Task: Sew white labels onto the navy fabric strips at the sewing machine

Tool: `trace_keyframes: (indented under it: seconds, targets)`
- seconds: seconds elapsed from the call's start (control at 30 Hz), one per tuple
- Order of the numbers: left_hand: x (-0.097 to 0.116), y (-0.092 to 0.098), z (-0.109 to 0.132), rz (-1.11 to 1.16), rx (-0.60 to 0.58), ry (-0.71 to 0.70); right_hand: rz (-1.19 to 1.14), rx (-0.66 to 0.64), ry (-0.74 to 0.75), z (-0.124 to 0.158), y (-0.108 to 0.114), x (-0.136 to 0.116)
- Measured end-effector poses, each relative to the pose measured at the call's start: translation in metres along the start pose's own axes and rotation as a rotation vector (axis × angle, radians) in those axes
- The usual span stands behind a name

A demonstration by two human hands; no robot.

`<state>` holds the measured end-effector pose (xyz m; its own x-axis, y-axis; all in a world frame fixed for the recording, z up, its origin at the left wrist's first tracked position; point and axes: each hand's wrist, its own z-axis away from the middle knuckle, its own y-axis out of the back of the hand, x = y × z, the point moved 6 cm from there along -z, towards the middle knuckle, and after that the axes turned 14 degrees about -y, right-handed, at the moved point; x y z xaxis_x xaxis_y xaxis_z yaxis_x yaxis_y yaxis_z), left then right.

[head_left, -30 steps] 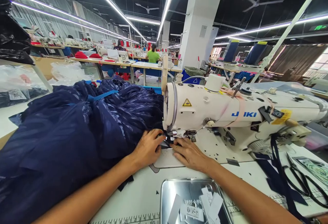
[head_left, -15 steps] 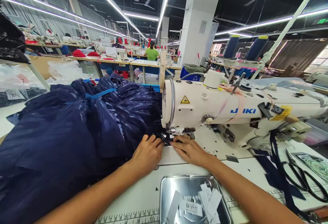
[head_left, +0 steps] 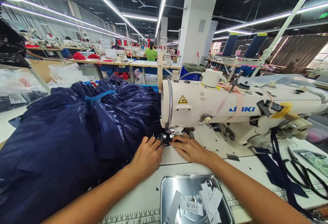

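Observation:
A white sewing machine (head_left: 194, 102) stands in front of me, its needle area close to both hands. My left hand (head_left: 148, 154) is closed on the edge of the dark navy fabric (head_left: 77, 138), just left of the presser foot. From the other side, my right hand (head_left: 189, 148) pinches the fabric at the foot, fingers pressed down on the machine bed (head_left: 174, 155). The small piece between the hands looks dark, and its details are hidden by the fingers and the machine head. The navy fabric lies heaped to the left, with a blue strip (head_left: 99, 96) across it.
A metal tray (head_left: 164, 196) with white labels (head_left: 191, 207) sits in front of the machine. Black scissors (head_left: 304, 172) and navy strips (head_left: 279, 169) lie at the right. Thread cones (head_left: 252, 46) stand behind. A person in green (head_left: 151, 54) sits farther back.
The view has shifted very slightly. Both hands keep their places at the presser foot, and the fabric heap shows no clear movement.

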<state>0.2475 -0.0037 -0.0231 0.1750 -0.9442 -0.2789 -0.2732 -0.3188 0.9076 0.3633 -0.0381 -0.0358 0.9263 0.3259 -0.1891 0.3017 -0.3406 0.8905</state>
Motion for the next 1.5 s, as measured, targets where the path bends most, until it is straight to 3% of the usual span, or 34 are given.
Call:
trace_keyframes:
  seconds: [0.17, 0.4, 0.63, 0.83, 1.1, 1.27, 1.5]
  targets:
    - [0.000, 0.000, 0.001, -0.037, 0.019, -0.017, 0.000, 0.019, -0.026, 0.001, 0.002, 0.000]
    - [0.004, 0.010, -0.010, -0.200, 0.222, -0.191, -0.038, 0.044, -0.024, 0.000, -0.001, 0.001]
    - [-0.006, -0.010, -0.020, -0.041, 0.174, -0.215, -0.106, 0.019, -0.087, -0.001, -0.002, 0.006]
    - [-0.009, -0.017, -0.020, 0.129, 0.135, -0.254, -0.132, 0.071, -0.061, -0.002, 0.001, 0.008]
    - [-0.010, -0.012, -0.009, 0.177, 0.075, -0.146, 0.189, 0.091, 0.060, 0.000, 0.003, -0.009]
    - [-0.009, -0.018, 0.004, 0.244, -0.034, -0.136, 0.177, 0.138, 0.068, 0.002, 0.006, -0.013]
    - [-0.015, -0.015, 0.001, 0.300, -0.106, -0.155, 0.158, 0.099, 0.023, 0.003, 0.001, -0.008]
